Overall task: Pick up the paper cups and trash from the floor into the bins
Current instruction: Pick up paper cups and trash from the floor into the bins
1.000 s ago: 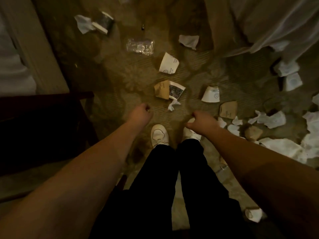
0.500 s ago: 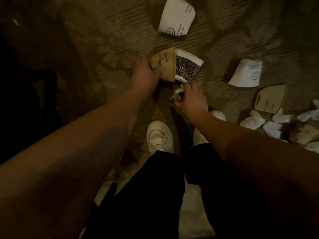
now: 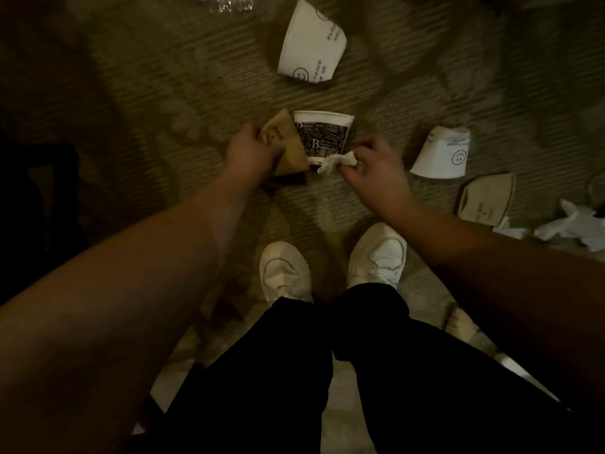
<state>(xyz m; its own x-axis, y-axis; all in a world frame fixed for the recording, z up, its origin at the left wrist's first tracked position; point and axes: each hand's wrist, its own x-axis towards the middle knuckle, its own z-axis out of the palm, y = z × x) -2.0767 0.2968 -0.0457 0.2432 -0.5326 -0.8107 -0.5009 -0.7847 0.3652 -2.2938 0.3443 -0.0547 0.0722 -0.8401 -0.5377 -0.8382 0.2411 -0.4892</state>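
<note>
A ribbed, patterned carpet point(image 3: 183, 93) covers the floor, two white sneakers point(image 3: 284, 273) stand side by side on it below black trouser legs point(image 3: 262, 371), and dark furniture point(image 3: 29, 191) sits at the left edge.

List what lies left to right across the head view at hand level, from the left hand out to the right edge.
Left hand gripping the brown cup → black-printed cup → crumpled tissue pinched by the right hand → white smiley cup → flattened brown cup → white paper scraps.
</note>
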